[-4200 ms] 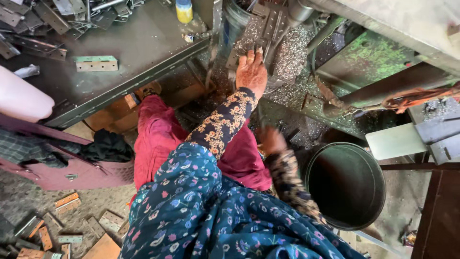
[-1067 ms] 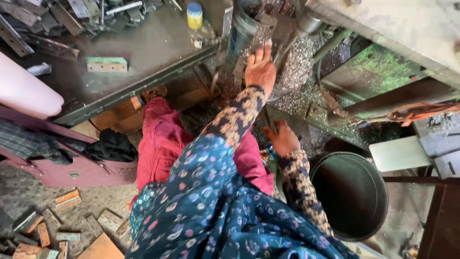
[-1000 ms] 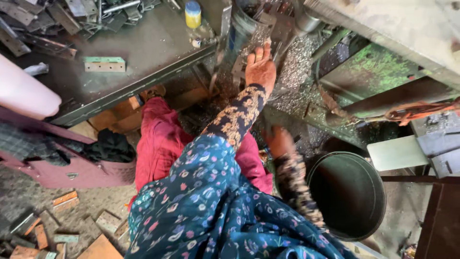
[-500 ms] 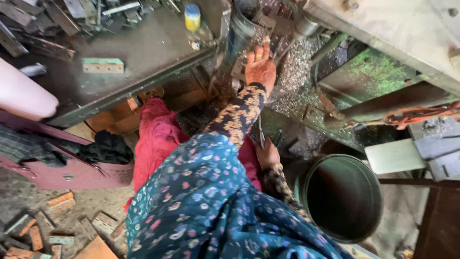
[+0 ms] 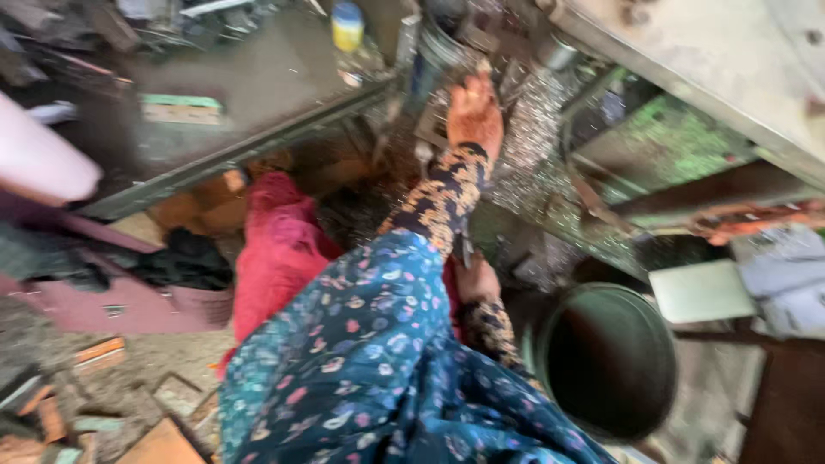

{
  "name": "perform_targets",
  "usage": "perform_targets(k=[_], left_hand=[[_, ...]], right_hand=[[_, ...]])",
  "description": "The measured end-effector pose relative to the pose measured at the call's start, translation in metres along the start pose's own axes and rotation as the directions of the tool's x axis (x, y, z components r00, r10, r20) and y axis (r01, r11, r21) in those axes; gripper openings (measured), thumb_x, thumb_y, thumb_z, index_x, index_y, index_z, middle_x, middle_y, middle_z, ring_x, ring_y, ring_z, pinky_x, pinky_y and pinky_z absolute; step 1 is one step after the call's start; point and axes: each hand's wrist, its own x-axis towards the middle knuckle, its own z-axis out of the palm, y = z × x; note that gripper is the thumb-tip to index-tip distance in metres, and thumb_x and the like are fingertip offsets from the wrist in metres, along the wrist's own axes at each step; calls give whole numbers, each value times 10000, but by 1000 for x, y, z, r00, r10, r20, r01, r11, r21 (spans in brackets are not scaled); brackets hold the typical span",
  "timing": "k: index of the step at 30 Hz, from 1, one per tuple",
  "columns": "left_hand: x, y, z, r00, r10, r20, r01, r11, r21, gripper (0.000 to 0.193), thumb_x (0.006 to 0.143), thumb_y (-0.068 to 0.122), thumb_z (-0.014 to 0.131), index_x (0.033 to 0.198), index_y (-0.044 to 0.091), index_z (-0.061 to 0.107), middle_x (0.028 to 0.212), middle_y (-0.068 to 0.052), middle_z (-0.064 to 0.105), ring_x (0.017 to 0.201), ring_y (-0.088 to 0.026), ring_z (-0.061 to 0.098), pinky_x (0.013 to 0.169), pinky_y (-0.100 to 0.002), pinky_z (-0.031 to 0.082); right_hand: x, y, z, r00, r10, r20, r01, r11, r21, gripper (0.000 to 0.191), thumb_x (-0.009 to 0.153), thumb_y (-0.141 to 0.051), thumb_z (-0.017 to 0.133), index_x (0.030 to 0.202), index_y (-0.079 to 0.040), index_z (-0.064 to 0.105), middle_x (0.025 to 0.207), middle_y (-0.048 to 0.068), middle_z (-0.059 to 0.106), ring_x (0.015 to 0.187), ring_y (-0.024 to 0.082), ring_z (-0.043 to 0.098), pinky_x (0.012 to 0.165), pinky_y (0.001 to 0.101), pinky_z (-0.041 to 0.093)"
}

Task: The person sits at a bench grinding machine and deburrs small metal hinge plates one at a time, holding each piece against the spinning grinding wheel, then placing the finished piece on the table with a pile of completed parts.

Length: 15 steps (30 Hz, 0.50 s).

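While your left hand (image 5: 474, 112) is lying spread flat, fingers open, on the heap of metal shavings (image 5: 533, 129) under the machine, your right hand (image 5: 477, 279) is sitting low beside the round black bucket (image 5: 610, 361), its grip too blurred to tell, with a yellow-capped bottle (image 5: 348, 26) standing on the bench behind.
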Motion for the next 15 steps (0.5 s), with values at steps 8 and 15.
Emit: perform_targets(k=[8, 15], left_hand=[[-55, -108, -57, 980, 160, -116, -178, 969, -174, 251, 842, 260, 608, 1036, 166, 734, 1417, -60, 572, 1349, -294, 454, 1085, -523, 348], [-79, -336, -83, 925, -227, -303, 293, 936, 193, 217, 819, 225, 669, 1014, 137, 704, 1214, -105, 671, 1150, -333, 584, 971, -545, 431]], right_hand=[[3, -13, -81, 952, -196, -237, 188, 981, -55, 496, 863, -383, 706, 1265, -106, 612, 1004, 142, 717, 854, 350, 706, 684, 503, 553], [-8, -86, -163, 786, -260, -560, 480, 828, 289, 198, 1030, 5, 671, 1226, 10, 647, 1064, 142, 694, 931, 223, 694, 845, 330, 556]])
